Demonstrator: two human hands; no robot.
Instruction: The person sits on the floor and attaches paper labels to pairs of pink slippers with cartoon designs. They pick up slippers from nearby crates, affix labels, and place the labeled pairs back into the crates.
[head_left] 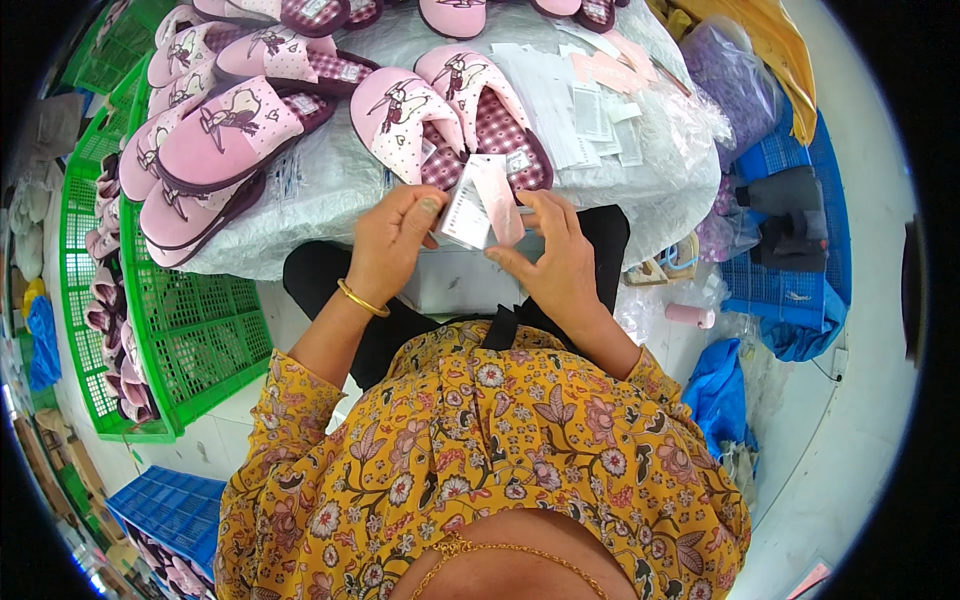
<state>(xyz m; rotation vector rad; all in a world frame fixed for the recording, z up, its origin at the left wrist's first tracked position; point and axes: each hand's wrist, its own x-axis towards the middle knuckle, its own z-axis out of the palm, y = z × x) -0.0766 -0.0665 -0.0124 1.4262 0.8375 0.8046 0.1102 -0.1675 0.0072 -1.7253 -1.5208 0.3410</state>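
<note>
Between my two hands, at the near edge of the table, are a white tag (463,212) and a pink tag (496,200), overlapping. My left hand (392,232) pinches the white tag at its left edge. My right hand (548,250) is closed on the pink tag, thumb below and fingers at its right side. Just beyond the tags lies a pair of pink slippers, the left slipper (405,118) and the right slipper (478,92), with checked insoles and a printed figure. Their heels point toward me, and the tags partly cover the heel ends.
More pink slippers (228,130) are piled at the table's left. Loose tags (585,110) lie on the plastic-covered table (660,200) at the right. A green crate (205,330) of slippers stands left, a blue crate (830,200) right, and a blue crate (170,505) lower left.
</note>
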